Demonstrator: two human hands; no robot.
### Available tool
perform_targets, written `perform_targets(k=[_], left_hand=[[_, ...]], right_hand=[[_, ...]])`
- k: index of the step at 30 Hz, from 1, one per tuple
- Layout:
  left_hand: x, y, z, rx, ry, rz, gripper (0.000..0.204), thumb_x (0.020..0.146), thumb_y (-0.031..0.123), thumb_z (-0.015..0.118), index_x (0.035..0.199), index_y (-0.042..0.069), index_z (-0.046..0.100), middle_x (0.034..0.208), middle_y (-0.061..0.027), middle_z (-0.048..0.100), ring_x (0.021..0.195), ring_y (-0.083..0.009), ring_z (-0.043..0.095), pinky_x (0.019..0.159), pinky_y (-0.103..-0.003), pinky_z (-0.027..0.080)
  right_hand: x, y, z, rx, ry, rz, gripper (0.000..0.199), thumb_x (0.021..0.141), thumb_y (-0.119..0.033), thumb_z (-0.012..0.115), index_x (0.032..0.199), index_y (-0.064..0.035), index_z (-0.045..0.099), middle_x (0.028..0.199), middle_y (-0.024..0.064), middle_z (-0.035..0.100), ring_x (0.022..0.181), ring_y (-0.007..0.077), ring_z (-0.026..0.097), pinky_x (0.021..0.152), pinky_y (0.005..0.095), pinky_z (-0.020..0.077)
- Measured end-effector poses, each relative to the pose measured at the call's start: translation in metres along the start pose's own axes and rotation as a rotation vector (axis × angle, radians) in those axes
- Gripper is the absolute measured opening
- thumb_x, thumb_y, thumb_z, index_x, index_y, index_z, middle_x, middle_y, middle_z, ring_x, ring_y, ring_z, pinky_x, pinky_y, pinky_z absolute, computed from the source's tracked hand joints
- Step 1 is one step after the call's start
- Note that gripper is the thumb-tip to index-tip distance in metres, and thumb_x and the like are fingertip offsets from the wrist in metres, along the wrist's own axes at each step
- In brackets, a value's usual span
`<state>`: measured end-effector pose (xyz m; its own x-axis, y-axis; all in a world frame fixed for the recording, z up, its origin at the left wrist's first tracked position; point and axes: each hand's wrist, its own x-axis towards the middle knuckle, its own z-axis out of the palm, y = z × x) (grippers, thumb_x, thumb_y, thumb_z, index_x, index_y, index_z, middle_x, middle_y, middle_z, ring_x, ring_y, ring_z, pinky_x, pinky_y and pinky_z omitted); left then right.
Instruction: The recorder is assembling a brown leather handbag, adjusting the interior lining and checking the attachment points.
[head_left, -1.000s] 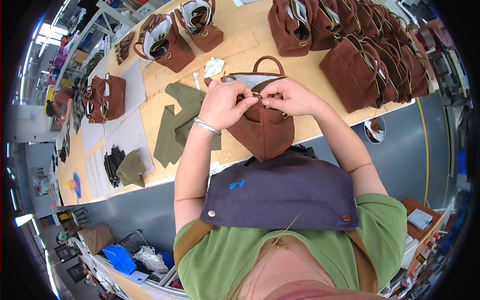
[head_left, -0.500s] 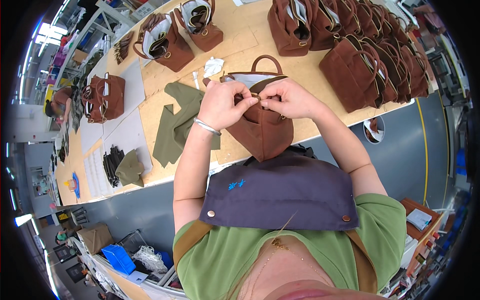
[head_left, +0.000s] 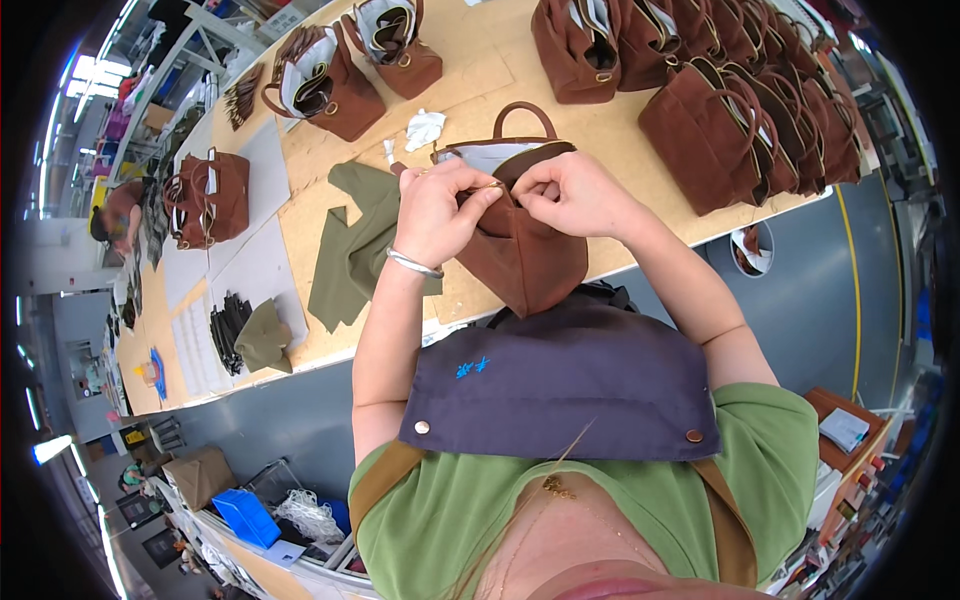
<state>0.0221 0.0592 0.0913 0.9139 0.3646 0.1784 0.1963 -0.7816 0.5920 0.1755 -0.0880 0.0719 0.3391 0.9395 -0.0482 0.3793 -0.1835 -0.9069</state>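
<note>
A brown handbag (head_left: pixel 525 262) with a pale lining stands at the table's near edge, its looped handle (head_left: pixel 525 108) upright on the far side. Over its open top, my left hand (head_left: pixel 440 215) pinches a small brass-coloured piece between thumb and forefinger; its exact kind is too small to tell. My right hand (head_left: pixel 575 198) is closed at the bag's near top edge, thumb against curled fingers on the brown rim. A small gap separates the two sets of fingertips. The bag's far side is partly hidden behind my hands.
Olive fabric (head_left: pixel 355 245) lies left of the bag, with white scraps (head_left: pixel 425 128) beyond. Many finished-looking brown bags (head_left: pixel 700 140) crowd the right; another bag (head_left: pixel 207 200) stands far left. Black strips (head_left: pixel 230 330) lie near the front edge. A waste bin (head_left: pixel 750 250) stands on the floor.
My fingertips have drawn slightly apart. The left hand's pinch has moved a little left and off the rim, while the right fingers have curled more at the bag's edge.
</note>
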Motion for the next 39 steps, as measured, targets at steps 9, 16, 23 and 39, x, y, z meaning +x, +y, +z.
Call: perform_targets(k=[9, 16, 23, 39], left_hand=[[-0.006, 0.010, 0.004, -0.044, 0.110, 0.031, 0.007, 0.085, 0.017, 0.065, 0.085, 0.011, 0.067, 0.079, -0.0021, 0.057, 0.077, -0.0211, 0.055, 0.084, -0.037, 0.028], [-0.007, 0.011, 0.015, -0.050, 0.158, 0.032, 0.007, 0.085, 0.017, 0.064, 0.084, 0.011, 0.065, 0.081, -0.0032, 0.058, 0.086, -0.0228, 0.056, 0.085, -0.038, 0.027], [-0.005, 0.012, 0.019, -0.056, 0.145, 0.029, 0.007, 0.085, 0.018, 0.064, 0.084, 0.011, 0.065, 0.081, -0.0030, 0.058, 0.086, -0.0226, 0.056, 0.083, -0.038, 0.027], [0.004, 0.008, 0.025, -0.054, 0.064, 0.050, 0.011, 0.085, 0.021, 0.068, 0.086, 0.010, 0.065, 0.078, -0.0001, 0.058, 0.073, -0.0162, 0.055, 0.082, -0.035, 0.031]], right_hand=[[-0.006, -0.006, 0.000, -0.037, 0.000, -0.052, 0.021, 0.078, -0.028, 0.076, 0.082, -0.0086, 0.072, 0.072, 0.0034, 0.069, 0.066, 0.0172, 0.065, 0.064, 0.0307, 0.0518], [-0.009, -0.001, 0.002, -0.029, -0.017, -0.037, 0.016, 0.079, -0.021, 0.075, 0.081, -0.0065, 0.069, 0.068, 0.0014, 0.065, 0.062, 0.0133, 0.059, 0.061, 0.0277, 0.0485], [-0.005, 0.016, 0.012, 0.066, -0.005, -0.140, 0.013, 0.083, -0.011, 0.072, 0.078, -0.0030, 0.064, 0.065, -0.0046, 0.059, 0.060, 0.0020, 0.050, 0.054, 0.0199, 0.0411], [-0.011, 0.026, 0.008, 0.377, 0.020, 0.020, 0.013, 0.084, -0.013, 0.072, 0.079, -0.0033, 0.064, 0.061, -0.0071, 0.058, 0.052, -0.0014, 0.047, 0.047, 0.0189, 0.0349]])
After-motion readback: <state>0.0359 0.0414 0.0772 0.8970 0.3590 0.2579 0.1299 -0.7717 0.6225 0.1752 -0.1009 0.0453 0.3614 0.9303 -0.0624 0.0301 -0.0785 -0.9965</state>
